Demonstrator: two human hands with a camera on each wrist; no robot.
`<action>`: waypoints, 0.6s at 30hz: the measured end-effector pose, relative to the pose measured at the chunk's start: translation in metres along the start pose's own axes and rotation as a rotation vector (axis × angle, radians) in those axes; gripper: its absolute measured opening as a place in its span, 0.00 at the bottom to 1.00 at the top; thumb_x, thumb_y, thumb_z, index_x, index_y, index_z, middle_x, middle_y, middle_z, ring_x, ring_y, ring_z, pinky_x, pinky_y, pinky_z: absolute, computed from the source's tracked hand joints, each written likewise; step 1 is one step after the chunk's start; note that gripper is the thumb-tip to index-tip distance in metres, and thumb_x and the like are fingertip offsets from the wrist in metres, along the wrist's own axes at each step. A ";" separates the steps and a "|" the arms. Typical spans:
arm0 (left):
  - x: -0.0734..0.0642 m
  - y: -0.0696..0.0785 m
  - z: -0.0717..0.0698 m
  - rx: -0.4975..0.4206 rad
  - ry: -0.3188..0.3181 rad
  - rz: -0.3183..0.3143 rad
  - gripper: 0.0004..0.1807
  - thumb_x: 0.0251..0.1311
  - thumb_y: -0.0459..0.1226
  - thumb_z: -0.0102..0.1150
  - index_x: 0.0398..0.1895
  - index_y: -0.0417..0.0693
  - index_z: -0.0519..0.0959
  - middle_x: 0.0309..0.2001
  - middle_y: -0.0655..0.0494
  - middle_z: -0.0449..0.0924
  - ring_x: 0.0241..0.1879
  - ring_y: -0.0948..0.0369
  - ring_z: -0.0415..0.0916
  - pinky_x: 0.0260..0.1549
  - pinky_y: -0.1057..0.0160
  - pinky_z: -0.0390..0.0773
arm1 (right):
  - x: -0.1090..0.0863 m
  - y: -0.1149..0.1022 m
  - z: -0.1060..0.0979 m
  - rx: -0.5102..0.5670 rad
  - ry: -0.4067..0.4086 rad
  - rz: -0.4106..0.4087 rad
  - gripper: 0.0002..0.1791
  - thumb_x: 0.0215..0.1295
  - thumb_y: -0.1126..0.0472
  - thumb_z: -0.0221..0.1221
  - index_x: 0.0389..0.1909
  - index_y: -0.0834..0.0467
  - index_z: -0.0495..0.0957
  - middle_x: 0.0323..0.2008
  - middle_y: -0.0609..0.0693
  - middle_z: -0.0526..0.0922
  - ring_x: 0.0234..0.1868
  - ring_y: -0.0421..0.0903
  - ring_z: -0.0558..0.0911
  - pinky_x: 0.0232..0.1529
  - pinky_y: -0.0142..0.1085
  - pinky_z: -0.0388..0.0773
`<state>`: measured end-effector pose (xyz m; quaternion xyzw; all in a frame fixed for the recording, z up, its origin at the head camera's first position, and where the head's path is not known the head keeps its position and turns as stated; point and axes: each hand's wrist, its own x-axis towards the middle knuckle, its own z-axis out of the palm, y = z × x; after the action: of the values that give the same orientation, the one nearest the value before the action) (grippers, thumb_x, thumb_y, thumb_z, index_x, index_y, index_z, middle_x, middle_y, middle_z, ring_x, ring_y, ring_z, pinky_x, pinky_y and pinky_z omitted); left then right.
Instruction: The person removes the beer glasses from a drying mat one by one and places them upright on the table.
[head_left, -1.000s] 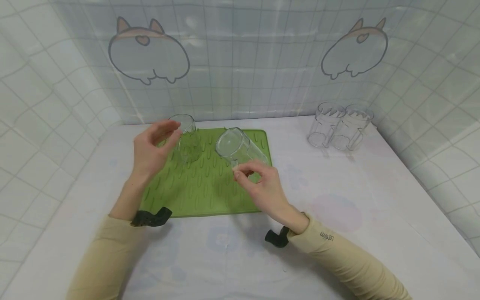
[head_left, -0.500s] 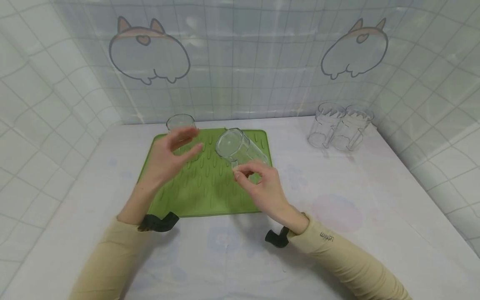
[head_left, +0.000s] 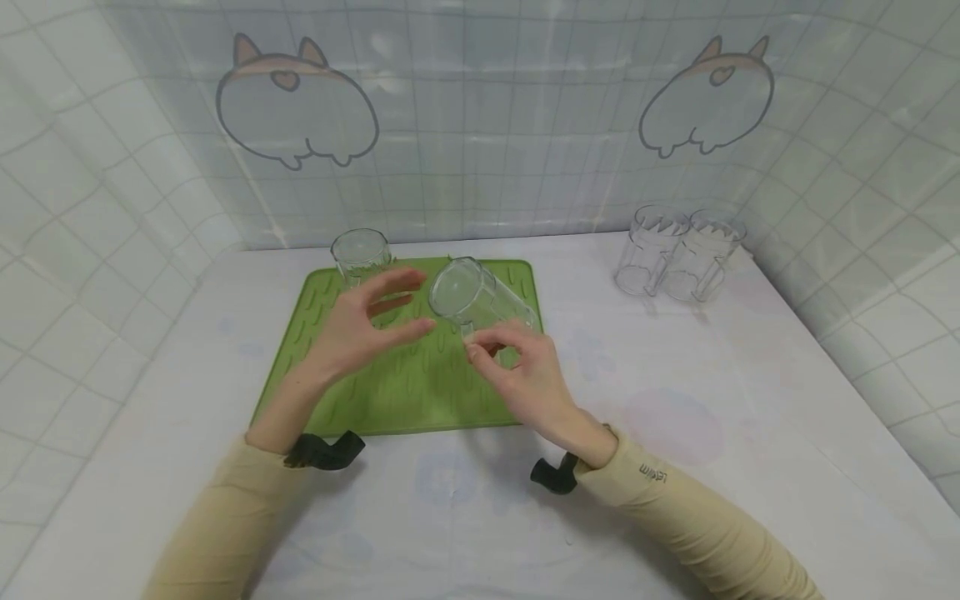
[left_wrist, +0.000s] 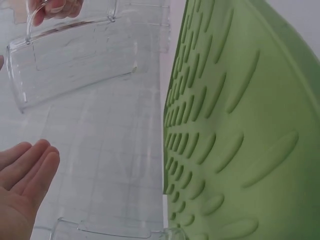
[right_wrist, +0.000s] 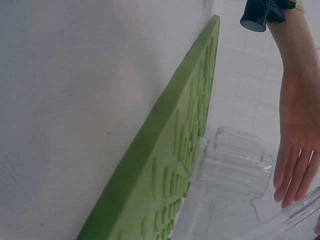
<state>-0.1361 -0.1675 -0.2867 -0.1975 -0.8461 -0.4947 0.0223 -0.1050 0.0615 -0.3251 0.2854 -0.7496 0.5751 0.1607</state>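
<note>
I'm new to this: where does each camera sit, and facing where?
Head: head-worn, facing forward and down at green mat; left hand, right hand, sleeves show.
Left wrist: on that wrist, facing held mug and mat; both hands partly show.
Right wrist: on that wrist, facing mat and standing mug; mainly left hand shows.
Wrist views share the mat.

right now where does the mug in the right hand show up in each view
Head: the held mug is near the centre.
Left wrist: the held mug is at upper left.
Right wrist: the held mug is at lower right, cut off by the edge.
Shared landmark: the green mat.
</note>
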 end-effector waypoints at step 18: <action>0.004 -0.012 0.008 0.020 -0.030 -0.020 0.39 0.47 0.45 0.72 0.64 0.53 0.67 0.61 0.58 0.71 0.61 0.59 0.68 0.61 0.56 0.69 | 0.002 -0.014 0.004 -0.055 -0.047 -0.026 0.06 0.56 0.73 0.61 0.31 0.61 0.83 0.26 0.51 0.83 0.30 0.43 0.77 0.32 0.31 0.75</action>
<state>-0.1426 -0.1651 -0.2995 -0.1963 -0.8530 -0.4834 0.0066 -0.0977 0.0548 -0.3141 0.3041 -0.7650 0.5451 0.1584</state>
